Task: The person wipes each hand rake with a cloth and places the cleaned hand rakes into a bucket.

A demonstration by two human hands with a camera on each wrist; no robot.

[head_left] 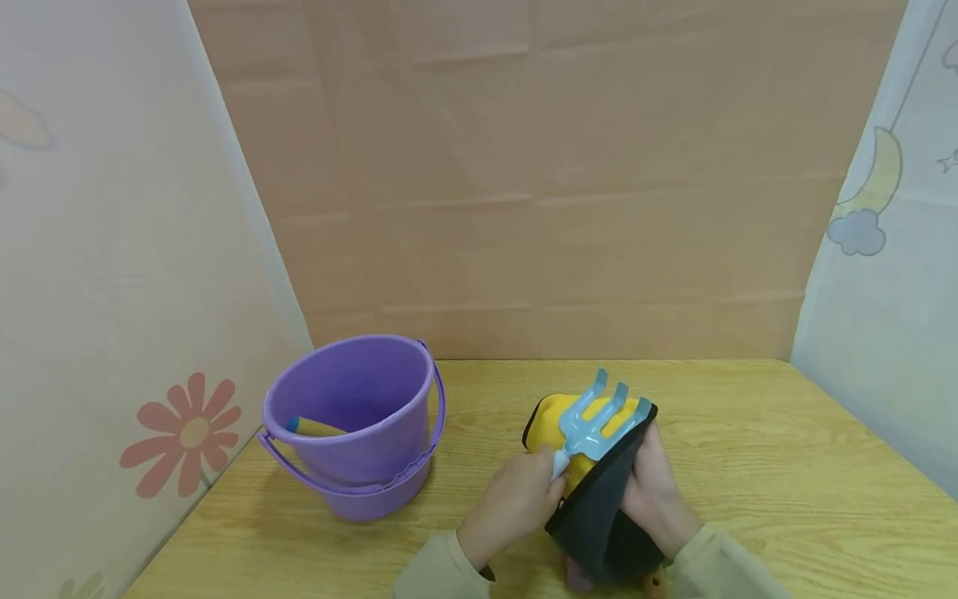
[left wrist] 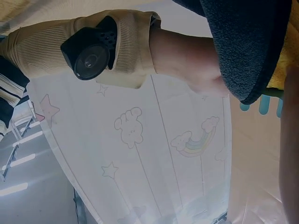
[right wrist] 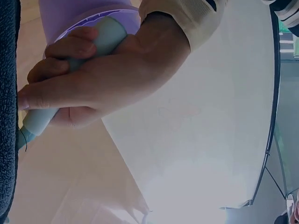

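Note:
My left hand (head_left: 516, 492) grips the pale handle (right wrist: 110, 35) of a small light blue garden fork (head_left: 591, 428), its tines pointing up and away. The fork's head lies against the yellow side of a cleaning cloth (head_left: 606, 507) that is dark grey on its other side. On the right, my right hand (head_left: 653, 491) holds the cloth from behind, bunched around the fork. Most of that hand's fingers are hidden by the fabric. In the left wrist view the blue tines (left wrist: 264, 105) show past the cloth's dark edge.
A purple bucket (head_left: 415, 424) with its handle hanging down stands on the wooden table (head_left: 748, 466) at left. Inside leans a yellow item with a blue end (head_left: 318, 427). Pinkish and brown objects (head_left: 654, 582) show partly under the cloth. Printed sheets flank the table.

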